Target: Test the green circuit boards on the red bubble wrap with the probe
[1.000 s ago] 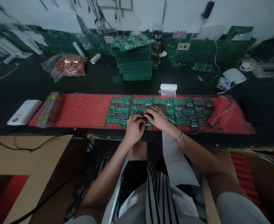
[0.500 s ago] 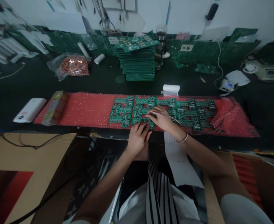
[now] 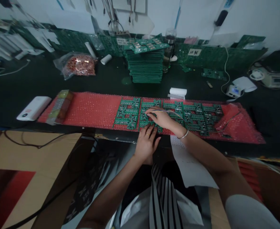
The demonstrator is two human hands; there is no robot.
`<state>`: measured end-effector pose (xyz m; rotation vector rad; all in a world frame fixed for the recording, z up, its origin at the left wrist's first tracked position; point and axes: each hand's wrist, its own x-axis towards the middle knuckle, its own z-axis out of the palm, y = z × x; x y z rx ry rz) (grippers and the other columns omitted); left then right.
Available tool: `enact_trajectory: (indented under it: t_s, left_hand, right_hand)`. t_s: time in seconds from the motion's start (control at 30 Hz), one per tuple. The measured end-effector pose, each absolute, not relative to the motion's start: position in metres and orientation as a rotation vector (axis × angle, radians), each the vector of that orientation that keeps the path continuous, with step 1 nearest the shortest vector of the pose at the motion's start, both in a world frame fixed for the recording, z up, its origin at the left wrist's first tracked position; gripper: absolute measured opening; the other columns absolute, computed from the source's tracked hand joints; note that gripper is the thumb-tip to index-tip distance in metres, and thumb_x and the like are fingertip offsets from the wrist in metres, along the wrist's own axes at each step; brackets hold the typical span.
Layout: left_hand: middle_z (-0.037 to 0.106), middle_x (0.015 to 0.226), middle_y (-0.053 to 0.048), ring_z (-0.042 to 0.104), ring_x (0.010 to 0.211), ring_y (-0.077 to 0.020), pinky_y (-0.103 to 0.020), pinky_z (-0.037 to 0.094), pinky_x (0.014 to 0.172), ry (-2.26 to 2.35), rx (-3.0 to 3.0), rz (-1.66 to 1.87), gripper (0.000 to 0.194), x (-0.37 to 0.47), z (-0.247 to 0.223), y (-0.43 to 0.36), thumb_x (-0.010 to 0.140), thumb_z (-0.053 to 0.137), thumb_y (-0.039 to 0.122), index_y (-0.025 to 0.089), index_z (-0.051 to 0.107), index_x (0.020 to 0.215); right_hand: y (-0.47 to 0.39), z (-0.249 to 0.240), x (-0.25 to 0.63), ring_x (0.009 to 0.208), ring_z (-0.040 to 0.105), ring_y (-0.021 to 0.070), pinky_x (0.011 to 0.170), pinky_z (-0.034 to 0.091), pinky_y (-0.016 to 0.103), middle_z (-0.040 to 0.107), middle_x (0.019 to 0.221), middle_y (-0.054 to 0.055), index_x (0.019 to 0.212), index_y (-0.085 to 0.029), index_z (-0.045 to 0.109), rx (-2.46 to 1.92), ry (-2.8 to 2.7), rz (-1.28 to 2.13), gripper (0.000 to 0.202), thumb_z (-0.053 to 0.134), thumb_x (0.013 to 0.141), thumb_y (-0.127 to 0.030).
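My right hand: pinched thin wires above one board, seemingly for fine control. My left hand: rested open on its near edge, likely steadying it. Five boards lay on red wrap, probably for cushioning.

The left hand wears a gold-coloured ring, the right wrist a silvery bangle; the right sleeve is pale, and black-and-white striped cloth runs down the front
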<state>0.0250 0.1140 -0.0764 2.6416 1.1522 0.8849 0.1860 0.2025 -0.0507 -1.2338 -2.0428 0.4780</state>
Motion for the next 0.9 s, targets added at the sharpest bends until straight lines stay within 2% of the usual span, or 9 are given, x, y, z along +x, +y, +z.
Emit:
enact_trajectory:
  t_s: [0.33, 0.9]
  left_hand:
    - [0.060, 0.135, -0.014, 0.051, 0.128, -0.0324, -0.053, 0.045, 0.105, 1.146, 2.601, 0.865, 0.037, 0.0225, -0.0725, 0.1167, 0.096, 0.055, 0.030, 0.018, 0.059, 0.130]
    - [0.059, 0.135, -0.015, 0.050, 0.126, -0.0331, -0.052, 0.045, 0.103, 1.166, 2.617, 0.818, 0.034, 0.0236, -0.0693, 0.1162, 0.097, 0.054, 0.031, 0.016, 0.061, 0.127]
  right_hand:
    - [0.2023, -0.0463, 0.1850, 0.109, 0.063, 0.0172, 0.102, 0.046, 0.037, 0.072, 0.108, 0.001, 0.099, -0.026, 0.070, -1.215, -2.156, 0.394, 0.021, 0.052, 0.097, -0.017]
    - [0.2044, -0.0431, 0.1855, 0.110, 0.062, 0.0179, 0.105, 0.046, 0.039, 0.073, 0.108, 0.000, 0.097, -0.028, 0.070, -1.215, -2.188, 0.373, 0.022, 0.050, 0.099, -0.020]
